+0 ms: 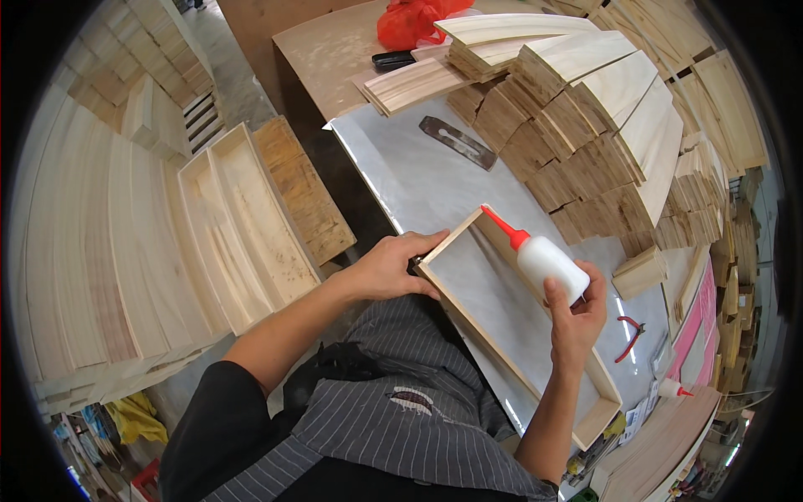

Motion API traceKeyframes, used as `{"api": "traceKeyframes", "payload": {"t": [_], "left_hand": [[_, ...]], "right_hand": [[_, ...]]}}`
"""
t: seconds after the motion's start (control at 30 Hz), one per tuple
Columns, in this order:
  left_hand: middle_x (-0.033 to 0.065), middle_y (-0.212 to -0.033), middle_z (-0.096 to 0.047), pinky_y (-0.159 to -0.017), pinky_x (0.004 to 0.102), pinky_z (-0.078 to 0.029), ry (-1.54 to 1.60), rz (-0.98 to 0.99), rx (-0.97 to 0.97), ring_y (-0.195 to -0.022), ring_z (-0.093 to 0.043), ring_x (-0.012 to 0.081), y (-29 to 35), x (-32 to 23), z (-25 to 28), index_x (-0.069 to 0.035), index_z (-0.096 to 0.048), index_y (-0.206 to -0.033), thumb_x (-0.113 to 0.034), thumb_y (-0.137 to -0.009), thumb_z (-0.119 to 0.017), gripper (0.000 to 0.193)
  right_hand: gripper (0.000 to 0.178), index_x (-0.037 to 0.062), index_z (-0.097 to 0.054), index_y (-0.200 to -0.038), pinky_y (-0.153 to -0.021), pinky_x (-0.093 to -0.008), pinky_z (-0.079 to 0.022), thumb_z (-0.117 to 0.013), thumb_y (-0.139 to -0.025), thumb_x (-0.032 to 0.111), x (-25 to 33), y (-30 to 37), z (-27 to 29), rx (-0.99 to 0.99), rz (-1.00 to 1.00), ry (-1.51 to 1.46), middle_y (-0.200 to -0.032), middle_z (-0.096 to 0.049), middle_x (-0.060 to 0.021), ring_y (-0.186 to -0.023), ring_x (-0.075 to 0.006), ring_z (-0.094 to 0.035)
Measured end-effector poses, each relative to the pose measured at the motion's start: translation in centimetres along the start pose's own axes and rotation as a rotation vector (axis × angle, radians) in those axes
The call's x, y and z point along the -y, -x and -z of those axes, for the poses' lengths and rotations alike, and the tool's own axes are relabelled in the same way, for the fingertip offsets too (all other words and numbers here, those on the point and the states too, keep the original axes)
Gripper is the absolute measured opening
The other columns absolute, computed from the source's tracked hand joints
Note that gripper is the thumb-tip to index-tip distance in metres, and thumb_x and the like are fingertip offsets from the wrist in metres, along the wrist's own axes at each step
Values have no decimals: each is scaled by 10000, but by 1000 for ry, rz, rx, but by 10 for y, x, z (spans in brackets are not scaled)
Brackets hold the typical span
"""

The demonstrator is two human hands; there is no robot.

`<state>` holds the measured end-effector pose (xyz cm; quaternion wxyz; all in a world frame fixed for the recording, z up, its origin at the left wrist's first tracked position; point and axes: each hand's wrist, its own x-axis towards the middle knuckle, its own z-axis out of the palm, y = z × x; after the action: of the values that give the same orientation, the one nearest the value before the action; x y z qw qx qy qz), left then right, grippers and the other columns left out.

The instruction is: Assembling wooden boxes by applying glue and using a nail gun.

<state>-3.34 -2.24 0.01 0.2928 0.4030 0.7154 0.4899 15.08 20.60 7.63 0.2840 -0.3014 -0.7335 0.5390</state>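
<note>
A narrow, open rectangular wooden frame stands tilted at the edge of the pale-covered table, in front of my body. My left hand is closed on its near left corner, thumb and fingers on either side; a small dark thing shows there that I cannot make out. In my right hand is a white glue bottle with a long red nozzle, held over the frame's opening. The nozzle points up and left, its tip at the frame's far corner; whether it touches the wood I cannot tell.
Beyond the frame lie a slotted metal plane blade and a big stack of wooden boards. Red-handled pliers and another glue bottle are at right. A long wooden tray and stacked boards stand left. A red bag sits far back.
</note>
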Motion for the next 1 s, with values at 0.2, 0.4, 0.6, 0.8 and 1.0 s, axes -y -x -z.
{"api": "traceKeyframes", "payload": {"t": [0.2,0.4,0.6,0.8,1.0], "left_hand": [[225,-1290,-640,-993,388,-514,-49,-31,4,-1177,-622,360,0,1,2,-45,-444,-1509,-283,-664,-921,999],[230,-1247,-655,-989,396,-515,-35,-42,-2,-1156,-629,356,0,-2,2,-63,-459,-1505,-279,-663,-920,984],[223,-1262,-646,-987,387,-514,-10,10,6,-1148,-634,353,0,2,1,-79,-461,-1509,-277,-664,-920,982],[228,-1257,-646,-986,386,-512,-20,-21,-6,-1142,-641,359,-1,5,0,-72,-463,-1507,-283,-659,-922,987],[226,-1245,-656,-979,391,-517,-33,-44,-13,-1149,-645,351,0,4,-1,-74,-468,-1503,-285,-659,-924,982]], "right_hand": [[484,38,-575,-1229,-763,-241,-531,-850,-840,129,8,14,0,55,-6,-3,-1070,-635,-56,-913,-114,-629],[504,37,-575,-1225,-782,-253,-531,-862,-820,124,13,30,-1,97,10,0,-1067,-634,-58,-923,-126,-630],[519,33,-582,-1219,-832,-285,-541,-876,-801,124,24,45,-2,147,-1,10,-1074,-638,-66,-947,-150,-645],[502,28,-606,-1184,-849,-294,-541,-890,-782,127,28,53,-3,188,11,22,-1083,-645,-63,-977,-158,-652],[499,33,-615,-1173,-820,-282,-536,-890,-761,95,30,57,1,205,15,36,-1065,-655,-55,-951,-149,-657]]}}
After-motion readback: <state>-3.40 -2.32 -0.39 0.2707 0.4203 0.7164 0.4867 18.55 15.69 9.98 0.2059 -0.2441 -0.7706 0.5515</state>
